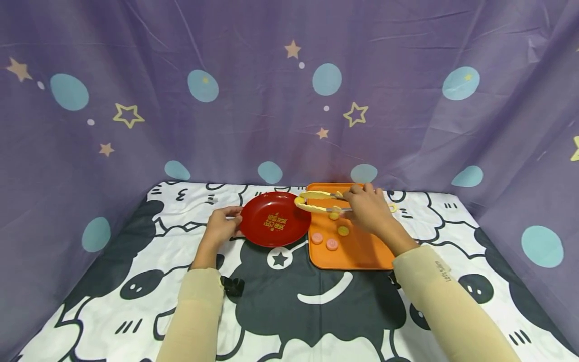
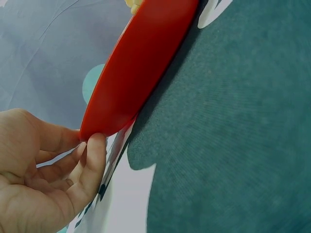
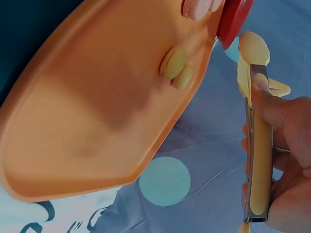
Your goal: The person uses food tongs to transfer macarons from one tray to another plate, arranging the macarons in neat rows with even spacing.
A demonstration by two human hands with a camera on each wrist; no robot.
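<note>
My left hand (image 1: 222,226) pinches the left rim of a red plate (image 1: 258,229) with gold lettering in its middle; in the left wrist view thumb and fingers (image 2: 95,160) meet at the plate's edge. With my right hand (image 1: 368,207) I grip yellow-tipped metal tongs (image 3: 261,160). Between the tong tips, over the plate's right rim, is a yellow macaron (image 1: 299,200). Below the tongs is an orange tray (image 1: 357,256). Two yellow macarons (image 1: 343,231) and two pink macarons (image 1: 332,245) lie on it.
A black-and-white cartoon cloth (image 1: 271,311) covers the table. Behind it hangs a purple curtain (image 1: 253,125) with stars and blue ovals. The plate stands close against the tray's left side.
</note>
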